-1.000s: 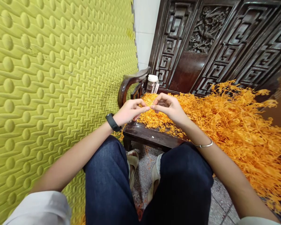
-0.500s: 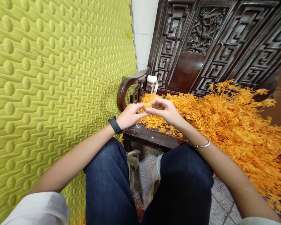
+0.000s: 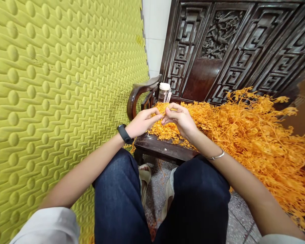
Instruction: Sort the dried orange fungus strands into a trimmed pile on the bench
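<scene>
My left hand [image 3: 142, 121], with a black band on its wrist, and my right hand [image 3: 180, 118], with a thin silver bangle, meet fingertip to fingertip above the left end of a dark wooden bench [image 3: 162, 149]. Both hands are closed in a pinch on a small orange piece that is too tiny to name. Just beneath them lies a heap of orange plastic sprigs [image 3: 244, 128] that covers the bench seat and spreads far to the right.
A small jar with a white lid [image 3: 164, 91] stands at the back of the bench by the curved armrest [image 3: 139, 93]. A yellow embossed foam wall [image 3: 53, 95] fills the left. My knees in dark jeans [image 3: 157, 200] sit below, over speckled floor.
Both hands stayed pinched together and drifted slightly; the right hand moved a little left and up, closer over the pile. The view shifted a bit.
</scene>
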Available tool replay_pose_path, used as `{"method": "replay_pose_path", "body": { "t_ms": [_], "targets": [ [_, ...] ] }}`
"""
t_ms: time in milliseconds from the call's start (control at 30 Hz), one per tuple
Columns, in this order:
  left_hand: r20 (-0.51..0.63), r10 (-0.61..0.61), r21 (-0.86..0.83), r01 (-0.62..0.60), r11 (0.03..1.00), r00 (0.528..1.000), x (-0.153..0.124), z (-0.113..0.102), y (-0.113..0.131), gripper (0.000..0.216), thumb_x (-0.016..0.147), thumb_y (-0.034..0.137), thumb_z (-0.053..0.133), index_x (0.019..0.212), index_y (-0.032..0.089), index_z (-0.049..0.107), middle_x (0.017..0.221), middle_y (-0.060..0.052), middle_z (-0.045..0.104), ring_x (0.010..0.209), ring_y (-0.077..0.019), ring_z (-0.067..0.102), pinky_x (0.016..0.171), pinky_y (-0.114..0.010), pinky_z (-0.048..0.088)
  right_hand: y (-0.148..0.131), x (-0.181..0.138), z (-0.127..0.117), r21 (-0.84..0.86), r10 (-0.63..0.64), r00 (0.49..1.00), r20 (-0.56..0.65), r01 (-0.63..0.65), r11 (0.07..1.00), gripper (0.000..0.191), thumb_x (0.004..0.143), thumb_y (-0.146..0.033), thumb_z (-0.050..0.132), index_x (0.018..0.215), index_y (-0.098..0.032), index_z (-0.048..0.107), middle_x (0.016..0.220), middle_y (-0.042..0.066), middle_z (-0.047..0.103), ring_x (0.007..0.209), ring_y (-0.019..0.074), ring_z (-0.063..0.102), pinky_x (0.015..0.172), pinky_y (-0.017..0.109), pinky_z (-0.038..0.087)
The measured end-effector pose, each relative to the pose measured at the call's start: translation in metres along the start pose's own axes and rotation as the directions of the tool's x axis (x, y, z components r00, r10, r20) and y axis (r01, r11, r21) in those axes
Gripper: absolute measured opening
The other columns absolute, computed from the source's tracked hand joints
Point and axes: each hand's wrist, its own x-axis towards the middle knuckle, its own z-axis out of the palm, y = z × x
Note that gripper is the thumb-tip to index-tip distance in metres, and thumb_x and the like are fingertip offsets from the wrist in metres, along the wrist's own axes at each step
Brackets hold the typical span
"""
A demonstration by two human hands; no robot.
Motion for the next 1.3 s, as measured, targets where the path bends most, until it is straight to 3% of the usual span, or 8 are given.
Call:
{"method": "replay_pose_path", "body": {
  "t_ms": [167, 500, 667, 833, 1133, 1300],
  "targets": [
    [0.007, -0.009, -0.032, 0.009, 0.999, 1.000, -0.001, -0.002, 0.002, 0.015, 0.088, 0.023, 0.045, 0.079, 0.014, 0.052, 0.041, 0.011, 0.026, 0.037, -0.0053, 0.024, 0.038, -0.018, 0.018, 0.001, 0.001, 0.000, -0.001, -0.041, 0.999, 0.021, 0.041, 0.999, 0.027, 0.068, -0.032, 0.071, 0.063, -0.017, 0.049, 0.052, -0.003, 0.059, 0.043, 0.0083, 0.057, 0.051, 0.022, 0.051],
    [0.057, 0.093, -0.153, -0.084, 0.985, 0.994, -0.008, -0.003, 0.003, 0.022, 0.088, 0.032, 0.049, 0.085, 0.012, 0.057, 0.044, 0.010, 0.027, 0.038, -0.0051, 0.022, 0.038, -0.021, 0.015, -0.001, -0.005, 0.000, 0.062, -0.042, 0.997, 0.063, 0.038, 0.997, 0.027, 0.067, -0.035, 0.069, 0.061, -0.018, 0.049, 0.052, -0.004, 0.055, 0.043, 0.0071, 0.053, 0.049, 0.021, 0.045],
    [0.068, 0.097, -0.255, -0.076, 0.964, 0.993, -0.005, 0.000, 0.003, 0.019, 0.087, 0.030, 0.051, 0.083, 0.012, 0.056, 0.043, 0.010, 0.027, 0.037, -0.0046, 0.022, 0.039, -0.022, 0.014, 0.001, -0.003, 0.004, 0.156, -0.030, 0.999, 0.039, 0.023, 0.988, 0.030, 0.071, -0.034, 0.066, 0.059, -0.018, 0.044, 0.052, -0.003, 0.052, 0.041, 0.0039, 0.042, 0.043, 0.019, 0.032],
    [0.100, 0.065, -0.273, -0.036, 0.961, 0.993, -0.003, 0.002, 0.006, 0.021, 0.088, 0.030, 0.050, 0.091, 0.011, 0.058, 0.041, 0.011, 0.026, 0.037, -0.0044, 0.020, 0.039, -0.021, 0.015, 0.000, -0.001, 0.006, 0.116, -0.086, 0.996, -0.020, 0.088, 0.989, 0.037, 0.071, -0.036, 0.066, 0.055, -0.018, 0.038, 0.047, -0.007, 0.029, 0.041, 0.0039, 0.023, 0.041, 0.022, 0.015],
    [0.133, 0.073, -0.358, -0.021, 0.933, 0.988, 0.003, 0.004, 0.006, 0.023, 0.089, 0.029, 0.050, 0.096, 0.010, 0.060, 0.041, 0.012, 0.024, 0.035, -0.0043, 0.018, 0.038, -0.019, 0.015, 0.001, 0.005, 0.003, 0.064, -0.114, 0.986, -0.122, 0.122, 0.990, 0.036, 0.074, -0.032, 0.063, 0.055, -0.020, 0.036, 0.048, -0.007, 0.022, 0.042, 0.0052, 0.017, 0.044, 0.024, 0.019],
    [0.115, 0.039, -0.386, 0.009, 0.922, 0.993, 0.006, 0.005, 0.006, 0.019, 0.090, 0.024, 0.047, 0.094, 0.010, 0.059, 0.041, 0.012, 0.026, 0.035, -0.0037, 0.018, 0.038, -0.018, 0.015, 0.002, 0.012, 0.004, 0.149, -0.004, 0.991, -0.130, 0.023, 0.988, 0.036, 0.075, -0.031, 0.060, 0.055, -0.021, 0.032, 0.046, -0.007, 0.019, 0.041, 0.0069, 0.020, 0.043, 0.024, 0.021]
  ]
}}
